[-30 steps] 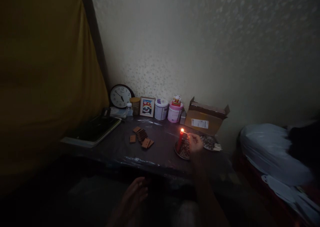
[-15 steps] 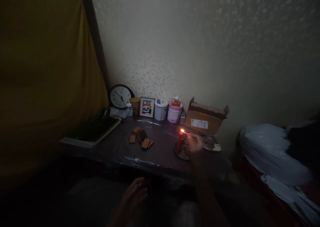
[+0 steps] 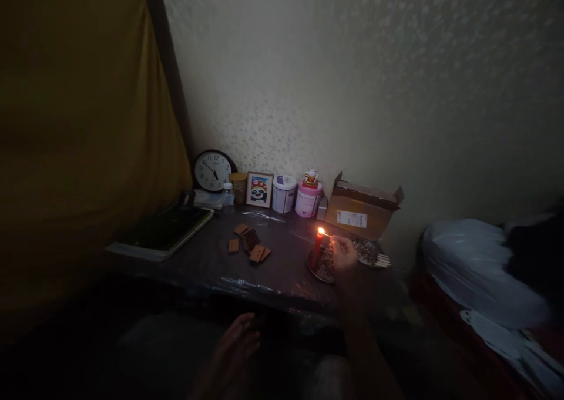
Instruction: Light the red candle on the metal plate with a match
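Note:
A lit red candle stands in a round dish on the dark table. My right hand is pinched on a thin stick whose tip reaches the candle flame. A second dish holding several sticks lies just right of that hand. My left hand rests low in front of the table edge, fingers loosely curled, nothing visible in it. The room is very dim.
Small brown tiles lie mid-table. Along the wall stand a clock, a framed picture, two tubs and an open cardboard box. A dark book lies left. A yellow curtain hangs left; bagged bedding sits right.
My right hand has stayed at the candle, with only a slight shift of the stick at the flame. The left hand has not moved.

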Demonstrator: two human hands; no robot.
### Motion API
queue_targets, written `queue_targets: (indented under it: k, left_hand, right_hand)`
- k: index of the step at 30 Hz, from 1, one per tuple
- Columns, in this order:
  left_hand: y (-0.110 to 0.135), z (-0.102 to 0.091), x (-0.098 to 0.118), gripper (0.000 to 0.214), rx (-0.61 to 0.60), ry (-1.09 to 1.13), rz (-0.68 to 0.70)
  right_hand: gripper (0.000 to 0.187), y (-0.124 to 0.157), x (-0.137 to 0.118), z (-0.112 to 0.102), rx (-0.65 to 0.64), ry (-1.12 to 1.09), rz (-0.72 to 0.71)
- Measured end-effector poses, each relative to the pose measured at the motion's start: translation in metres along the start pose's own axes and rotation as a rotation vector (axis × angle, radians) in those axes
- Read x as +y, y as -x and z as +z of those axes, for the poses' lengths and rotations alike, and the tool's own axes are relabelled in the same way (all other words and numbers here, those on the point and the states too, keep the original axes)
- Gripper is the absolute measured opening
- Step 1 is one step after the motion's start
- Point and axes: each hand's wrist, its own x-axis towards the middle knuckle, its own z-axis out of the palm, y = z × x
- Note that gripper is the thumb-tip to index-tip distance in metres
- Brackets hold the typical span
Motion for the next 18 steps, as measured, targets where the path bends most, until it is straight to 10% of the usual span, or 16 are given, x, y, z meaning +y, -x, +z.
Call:
queue_targets:
  k: [18]
  left_hand:
    - [0.005,0.018,0.010,0.028,-0.006,-0.043,0.000]
  right_hand:
    - [0.032,0.003,-0.010,-0.001,0.024,0.031,-0.012]
